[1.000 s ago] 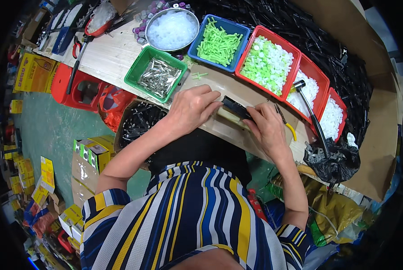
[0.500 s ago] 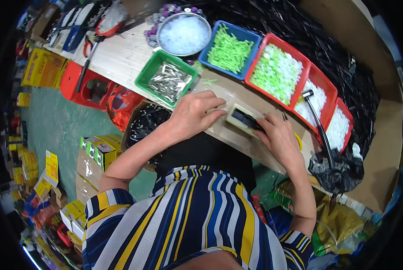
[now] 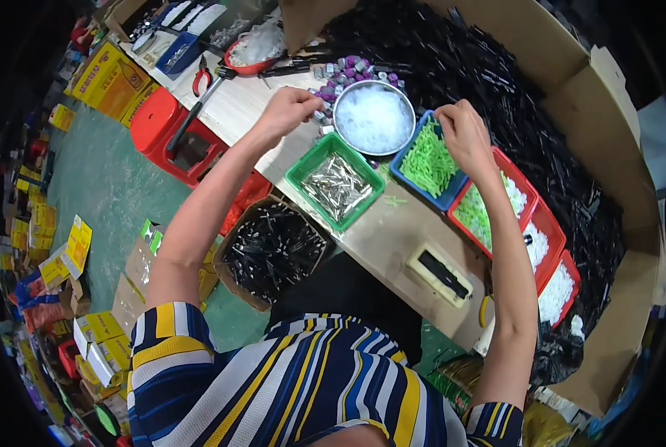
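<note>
My left hand (image 3: 287, 113) is raised over the far side of the bench, its fingertips pinched together beside a heap of small purple and silver caps (image 3: 345, 72). Whatever is in that pinch is too small to make out. Above the far edge of a blue tray (image 3: 406, 179) of thin green plastic pieces (image 3: 428, 162) hangs my right hand (image 3: 464, 136), fingers bent down and drawn together; what they hold is hidden. A cream block (image 3: 420, 262) lies on the bench, with a black plastic part (image 3: 443, 273) in its slot. Neither hand touches the block.
Between my arms stand a green tray (image 3: 294, 179) of metal pins and a round metal bowl (image 3: 338, 127) of clear pieces. Red trays (image 3: 530, 195) line the right, under my right forearm. A hammer (image 3: 199, 108) lies far left. Black parts heap behind; a carton (image 3: 232, 277) sits below.
Both hands have left the cream block and reached farther away, the left toward the purple caps, the right to the blue tray. The black part stays in the block. The view has shifted.
</note>
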{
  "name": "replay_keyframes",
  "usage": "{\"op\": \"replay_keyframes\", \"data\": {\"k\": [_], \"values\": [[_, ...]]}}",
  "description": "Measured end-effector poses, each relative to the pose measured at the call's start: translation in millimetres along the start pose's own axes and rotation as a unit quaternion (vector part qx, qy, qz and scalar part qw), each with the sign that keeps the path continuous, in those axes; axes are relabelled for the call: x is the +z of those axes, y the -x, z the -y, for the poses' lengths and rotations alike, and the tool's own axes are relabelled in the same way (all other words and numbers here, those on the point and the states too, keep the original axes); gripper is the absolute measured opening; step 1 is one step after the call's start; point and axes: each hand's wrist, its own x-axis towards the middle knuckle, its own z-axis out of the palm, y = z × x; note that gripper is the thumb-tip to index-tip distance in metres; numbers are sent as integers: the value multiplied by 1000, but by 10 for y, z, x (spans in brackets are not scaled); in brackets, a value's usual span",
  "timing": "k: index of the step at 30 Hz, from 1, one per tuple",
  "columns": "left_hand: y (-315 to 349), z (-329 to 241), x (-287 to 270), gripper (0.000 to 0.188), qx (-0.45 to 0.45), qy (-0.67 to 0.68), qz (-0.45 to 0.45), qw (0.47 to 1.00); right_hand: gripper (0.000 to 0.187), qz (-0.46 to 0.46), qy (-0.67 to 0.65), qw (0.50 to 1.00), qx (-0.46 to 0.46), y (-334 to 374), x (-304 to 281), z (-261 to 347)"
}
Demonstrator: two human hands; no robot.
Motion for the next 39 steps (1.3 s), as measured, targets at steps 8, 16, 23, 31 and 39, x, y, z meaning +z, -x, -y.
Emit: {"op": "replay_keyframes", "data": {"k": [8,16,23,31,39], "values": [[-214,-16,102,27,-30,42,103,993,19,143,7,989,42,-426,401,-202],[-183,-65,119,28,-54,124,83,987,19,189,-149,957,161,-588,351,-155],[-53,-179,-616,25,-5,133,7,991,26,158,-238,951,122,-1092,302,458],[409,812,-1255,28,-141,76,-63,985,26,186,-210,956,90,-1175,1703,1116],[452,1063,-1281,29,-183,78,-66,978,22,239,-184,949,87,-1065,1797,1093]]}}
